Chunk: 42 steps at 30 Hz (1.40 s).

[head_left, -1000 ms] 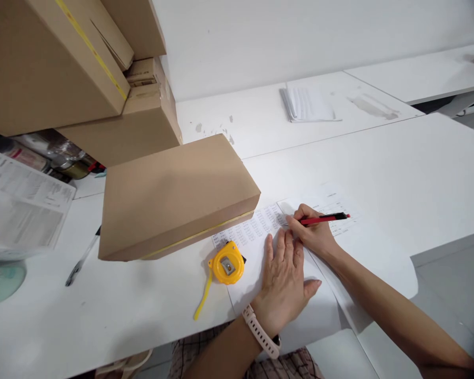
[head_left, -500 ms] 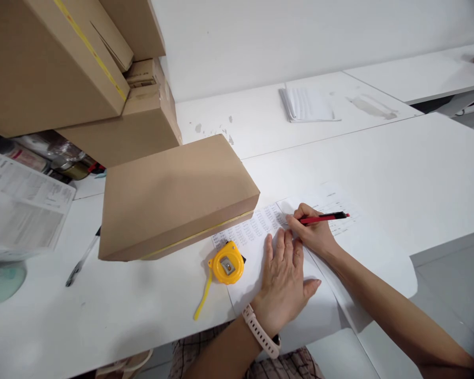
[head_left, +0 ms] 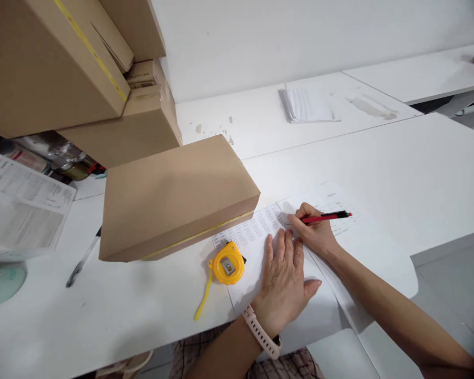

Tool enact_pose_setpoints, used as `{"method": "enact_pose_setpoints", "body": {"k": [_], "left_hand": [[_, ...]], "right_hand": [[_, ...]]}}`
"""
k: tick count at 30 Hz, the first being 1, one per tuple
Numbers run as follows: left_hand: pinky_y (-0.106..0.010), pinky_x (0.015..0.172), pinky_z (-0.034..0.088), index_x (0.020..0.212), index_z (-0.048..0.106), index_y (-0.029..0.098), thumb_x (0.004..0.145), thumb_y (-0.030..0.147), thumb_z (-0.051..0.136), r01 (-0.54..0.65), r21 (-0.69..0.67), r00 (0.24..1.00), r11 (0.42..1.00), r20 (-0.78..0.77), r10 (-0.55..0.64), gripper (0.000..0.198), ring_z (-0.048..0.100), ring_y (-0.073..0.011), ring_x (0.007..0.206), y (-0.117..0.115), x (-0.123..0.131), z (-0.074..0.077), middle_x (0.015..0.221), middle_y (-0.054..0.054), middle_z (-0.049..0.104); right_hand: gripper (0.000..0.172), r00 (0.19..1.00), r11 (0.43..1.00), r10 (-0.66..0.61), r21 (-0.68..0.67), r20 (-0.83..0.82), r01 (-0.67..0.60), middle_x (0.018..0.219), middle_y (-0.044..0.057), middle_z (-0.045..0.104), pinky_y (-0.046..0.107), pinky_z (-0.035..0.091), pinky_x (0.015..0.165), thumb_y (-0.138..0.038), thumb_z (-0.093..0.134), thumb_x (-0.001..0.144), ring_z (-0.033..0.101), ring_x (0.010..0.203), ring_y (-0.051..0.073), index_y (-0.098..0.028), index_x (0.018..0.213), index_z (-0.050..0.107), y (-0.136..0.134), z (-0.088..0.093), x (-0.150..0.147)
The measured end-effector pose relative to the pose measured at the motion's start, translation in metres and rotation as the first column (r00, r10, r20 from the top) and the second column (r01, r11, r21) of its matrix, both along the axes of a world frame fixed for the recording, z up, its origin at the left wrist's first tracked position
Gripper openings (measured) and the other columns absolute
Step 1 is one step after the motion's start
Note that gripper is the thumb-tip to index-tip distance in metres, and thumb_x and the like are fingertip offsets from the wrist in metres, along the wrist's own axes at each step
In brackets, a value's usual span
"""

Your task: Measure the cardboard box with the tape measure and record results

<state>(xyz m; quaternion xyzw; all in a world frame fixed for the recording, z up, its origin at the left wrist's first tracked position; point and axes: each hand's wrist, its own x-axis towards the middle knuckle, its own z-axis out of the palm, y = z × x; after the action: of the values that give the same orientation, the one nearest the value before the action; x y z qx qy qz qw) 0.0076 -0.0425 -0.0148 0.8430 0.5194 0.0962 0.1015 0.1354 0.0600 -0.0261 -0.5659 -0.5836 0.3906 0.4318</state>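
My right hand [head_left: 316,231] pinches a red and black pen [head_left: 328,216], its tip low over a paper sheet [head_left: 247,276] covered in columns of handwriting. Flat on that same sheet lies my left hand [head_left: 285,268], fingers stretched out, a pink watch strap round the wrist. Left of it, a yellow tape measure [head_left: 229,263] rests partly on the paper, with its yellow wrist cord trailing toward the table edge. A closed cardboard box [head_left: 177,195] stands just beyond, and a yellow strip runs along its near side. Under my right hand spreads a second printed sheet [head_left: 345,210].
Larger cardboard boxes [head_left: 51,68] are stacked at the back left. Another pen [head_left: 82,260] lies left of the near box, by a plastic-covered document [head_left: 23,205] and a green, rounded object [head_left: 3,283]. A paper stack [head_left: 310,104] sits near the wall.
My right hand and the pen have shifted very slightly to the right. My left hand, the tape measure and the box stay where they were.
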Motion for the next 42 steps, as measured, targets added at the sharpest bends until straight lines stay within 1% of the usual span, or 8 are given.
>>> {"method": "enact_pose_setpoints", "body": {"k": [4,8,15,19,23,30,36,42], "left_hand": [[-0.057,0.126,0.022,0.154,0.033,0.001,0.1,0.061,0.042,0.003,0.0,1.0,1.0,-0.002,-0.003,0.081,0.019,-0.0357,0.156,0.001,-0.0005,0.001,0.163,-0.026,0.032],[-0.057,0.126,0.022,0.154,0.033,0.002,0.1,0.062,0.042,-0.001,0.003,1.0,1.0,-0.007,0.001,0.082,0.02,-0.0352,0.156,0.0008,-0.0008,0.0017,0.163,-0.025,0.032],[-0.057,0.126,0.022,0.154,0.032,0.002,0.1,0.061,0.042,0.005,0.006,1.0,1.0,-0.007,-0.005,0.082,0.019,-0.0358,0.156,-0.0001,0.0003,0.0015,0.163,-0.026,0.032],[-0.057,0.126,0.023,0.154,0.033,0.002,0.1,0.062,0.042,0.001,0.014,1.0,1.0,-0.016,0.0,0.082,0.021,-0.0357,0.155,0.0006,0.0002,0.0019,0.163,-0.026,0.032],[-0.057,0.126,0.023,0.154,0.033,0.002,0.099,0.062,0.042,0.0,0.007,1.0,1.0,-0.016,0.0,0.082,0.019,-0.0354,0.156,0.0006,-0.0004,0.0023,0.163,-0.025,0.031],[-0.057,0.126,0.022,0.154,0.032,0.001,0.1,0.061,0.042,0.005,-0.001,1.0,1.0,0.001,-0.005,0.081,0.018,-0.0359,0.156,-0.0003,-0.0002,0.0018,0.163,-0.026,0.032],[-0.057,0.126,0.023,0.155,0.031,0.002,0.1,0.061,0.042,0.006,0.001,1.0,1.0,0.004,-0.006,0.081,0.017,-0.0354,0.156,-0.0004,-0.0006,0.0021,0.164,-0.026,0.03],[-0.058,0.126,0.022,0.155,0.03,0.002,0.1,0.061,0.042,0.006,-0.003,1.0,1.0,0.001,-0.006,0.082,0.017,-0.0361,0.156,-0.0011,-0.0006,0.0011,0.164,-0.026,0.029]], "right_hand": [[0.03,1.0,1.0,0.015,-0.005,-0.003,-0.015,0.056,-0.005,0.045,0.026,0.033,0.049,-0.029,0.069,0.08,0.04,0.051,0.01,-0.023,0.063,0.045,0.0001,-0.0005,0.0001],[0.03,1.0,1.0,0.027,-0.008,-0.013,-0.027,0.055,-0.004,0.046,0.027,0.035,0.049,-0.028,0.07,0.078,0.041,0.051,0.011,-0.023,0.062,0.046,0.0006,0.0007,0.0002],[0.028,1.0,1.0,0.019,-0.01,-0.004,-0.019,0.057,-0.005,0.043,0.027,0.032,0.05,-0.025,0.068,0.077,0.038,0.054,0.011,-0.023,0.062,0.045,0.0,0.002,0.0012],[0.029,1.0,1.0,0.02,-0.017,-0.008,-0.02,0.056,-0.005,0.042,0.027,0.032,0.049,-0.028,0.069,0.077,0.038,0.053,0.011,-0.023,0.062,0.045,0.0006,0.0012,0.0013],[0.03,1.0,1.0,0.007,0.005,0.014,-0.007,0.057,-0.005,0.042,0.026,0.032,0.05,-0.03,0.069,0.079,0.037,0.053,0.011,-0.023,0.063,0.045,0.0011,-0.0005,0.0024],[0.03,1.0,0.999,0.027,-0.021,-0.002,-0.027,0.057,-0.005,0.042,0.027,0.031,0.05,-0.029,0.068,0.08,0.037,0.053,0.011,-0.023,0.063,0.044,0.0006,0.0005,0.0025],[0.028,1.0,1.0,0.002,0.012,0.019,-0.002,0.058,-0.005,0.041,0.027,0.031,0.052,-0.025,0.067,0.08,0.038,0.056,0.011,-0.023,0.063,0.044,0.0017,-0.0034,0.0048],[0.029,1.0,1.0,0.007,0.003,0.028,-0.007,0.058,-0.005,0.041,0.027,0.03,0.052,-0.026,0.067,0.081,0.036,0.056,0.011,-0.023,0.064,0.044,0.0019,-0.0024,0.0046]]}}
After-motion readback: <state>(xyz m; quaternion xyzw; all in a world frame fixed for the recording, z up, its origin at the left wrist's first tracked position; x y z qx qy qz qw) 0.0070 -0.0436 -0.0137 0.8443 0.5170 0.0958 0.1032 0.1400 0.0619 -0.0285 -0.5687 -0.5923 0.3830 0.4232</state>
